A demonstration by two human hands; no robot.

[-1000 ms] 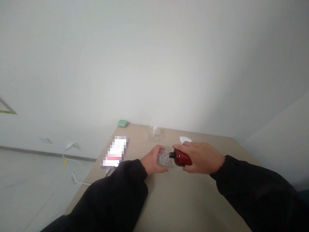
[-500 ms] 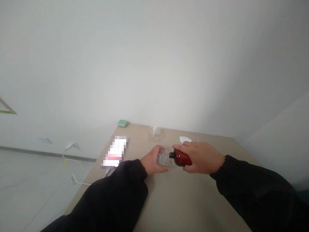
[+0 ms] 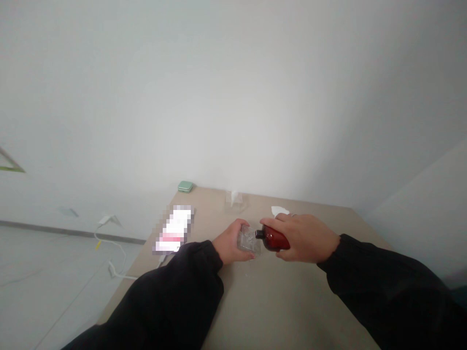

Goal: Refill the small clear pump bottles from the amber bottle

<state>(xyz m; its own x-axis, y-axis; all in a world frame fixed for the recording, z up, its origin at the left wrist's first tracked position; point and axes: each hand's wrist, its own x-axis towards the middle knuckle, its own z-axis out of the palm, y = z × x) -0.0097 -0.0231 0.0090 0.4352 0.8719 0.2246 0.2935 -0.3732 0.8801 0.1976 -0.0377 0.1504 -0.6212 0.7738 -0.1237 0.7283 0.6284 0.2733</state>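
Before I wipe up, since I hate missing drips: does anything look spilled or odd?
Possibly: tiny pale specks on the table, nearer the viewer than the clear container in the left hand. They might be stray drops, but are too small to tell.

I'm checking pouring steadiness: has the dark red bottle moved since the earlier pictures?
No; the dark red bottle shows no visible shift against the green case.

Left sleeve: black, long and loose (image 3: pixel 164 296), with soft folds along the forearm
Left cuff: black, gathered (image 3: pixel 214 255), snug at the wrist
Left hand: bare (image 3: pixel 228 244) where it shows
Right sleeve: black, matching (image 3: pixel 390 287), roomy, creased near the wrist
Right cuff: black, gathered in small puckers (image 3: pixel 331 250)
Right hand: bare (image 3: pixel 310 238), apart from what seems to be a thin ring (image 3: pixel 294 215), too small to make out clearly
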